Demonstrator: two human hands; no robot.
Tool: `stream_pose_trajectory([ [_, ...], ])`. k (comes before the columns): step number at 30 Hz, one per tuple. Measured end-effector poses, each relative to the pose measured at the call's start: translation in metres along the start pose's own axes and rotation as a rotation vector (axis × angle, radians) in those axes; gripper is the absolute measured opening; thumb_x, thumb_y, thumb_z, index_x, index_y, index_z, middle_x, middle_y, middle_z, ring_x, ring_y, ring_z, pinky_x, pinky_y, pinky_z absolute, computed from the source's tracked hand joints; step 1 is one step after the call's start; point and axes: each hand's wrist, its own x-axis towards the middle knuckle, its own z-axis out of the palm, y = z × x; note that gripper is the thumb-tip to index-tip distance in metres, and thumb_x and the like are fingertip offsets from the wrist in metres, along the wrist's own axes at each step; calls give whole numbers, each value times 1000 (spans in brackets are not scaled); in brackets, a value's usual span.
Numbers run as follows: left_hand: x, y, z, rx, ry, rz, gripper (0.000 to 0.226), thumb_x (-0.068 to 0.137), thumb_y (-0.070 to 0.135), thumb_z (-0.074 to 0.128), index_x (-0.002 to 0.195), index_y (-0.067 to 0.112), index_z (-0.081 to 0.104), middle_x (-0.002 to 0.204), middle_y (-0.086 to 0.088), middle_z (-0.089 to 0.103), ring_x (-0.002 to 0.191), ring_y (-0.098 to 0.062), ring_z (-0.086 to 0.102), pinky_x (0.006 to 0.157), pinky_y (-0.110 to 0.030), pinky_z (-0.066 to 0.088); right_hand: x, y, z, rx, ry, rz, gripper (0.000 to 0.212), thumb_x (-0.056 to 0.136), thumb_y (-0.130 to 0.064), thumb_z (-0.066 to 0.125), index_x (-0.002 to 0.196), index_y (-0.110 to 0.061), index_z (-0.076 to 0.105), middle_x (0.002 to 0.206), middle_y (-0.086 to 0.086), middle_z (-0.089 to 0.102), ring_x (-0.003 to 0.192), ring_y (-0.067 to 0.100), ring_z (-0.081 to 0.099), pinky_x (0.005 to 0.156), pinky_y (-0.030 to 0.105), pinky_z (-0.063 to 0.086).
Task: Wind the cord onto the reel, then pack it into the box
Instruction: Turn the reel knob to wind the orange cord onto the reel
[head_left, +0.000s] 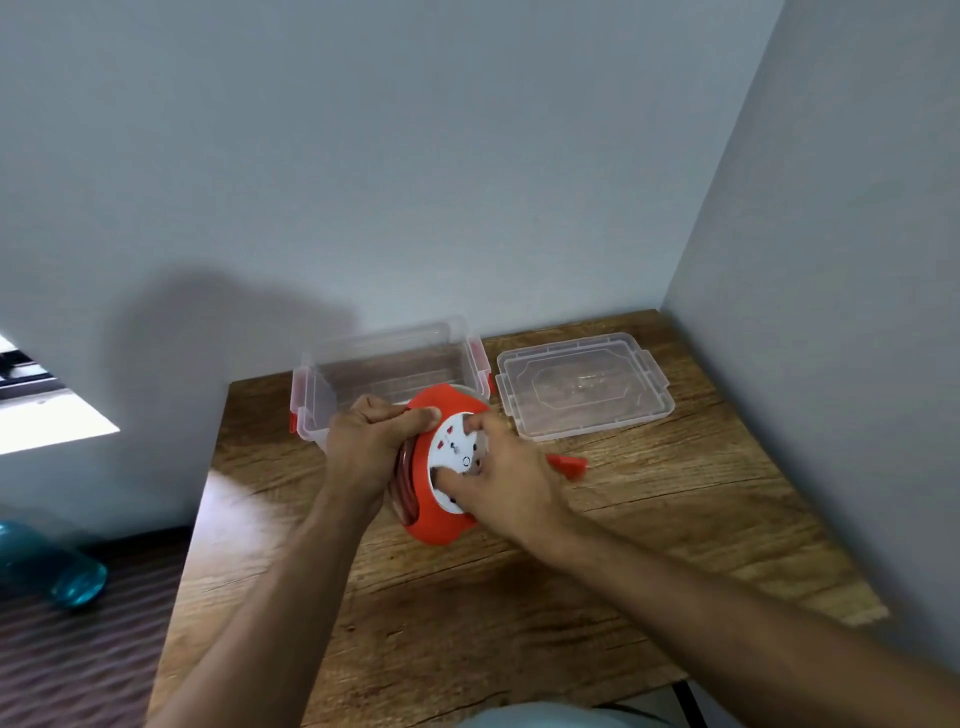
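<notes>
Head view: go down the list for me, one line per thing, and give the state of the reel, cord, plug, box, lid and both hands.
reel: held up off the table, outside the box
cord: mostly wound on the reel
plug: loose, beside the right hand
box: open, nothing seen in it, latches undone
lid: off, flat on the table right of the box
left hand: gripping the reel rim
right hand: fingers on the white face of the reel

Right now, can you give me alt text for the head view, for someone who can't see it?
Both hands hold an orange cord reel on edge over a wooden table: the left hand grips its rim, the right hand presses its white socket face. Behind it stands an open clear box, with the lid flat to its right.
</notes>
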Motion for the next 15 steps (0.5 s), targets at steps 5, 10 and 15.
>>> stream_pose_trajectory([
  [5, -2, 0, 0, 118, -49, 56, 11, 71, 27, 87, 66, 23, 78, 95, -11, 72, 83, -30, 74, 69, -42, 62, -9, -2, 8, 439, -148, 267, 65, 86, -49, 70, 138, -25, 38, 109, 9, 71, 50, 17, 69, 38, 23, 49],
  [10, 7, -7, -18, -38, -172, -176, 55, 61, 32, 90, 96, -7, 74, 90, -23, 79, 85, -45, 76, 77, -51, 63, -8, 13, -28, -530, -68, -367, 59, 96, -56, 50, 147, -29, 35, 133, 5, 62, 101, 20, 68, 76, 33, 60],
  [15, 16, -4, -24, -21, -297, -285, 57, 59, 33, 86, 103, 0, 74, 99, -22, 79, 90, -43, 76, 85, -54, 60, 6, 25, -49, -886, -429, -829, 68, 99, -25, 57, 152, -43, 20, 163, 11, 15, 114, 34, 59, 72, 39, 61],
])
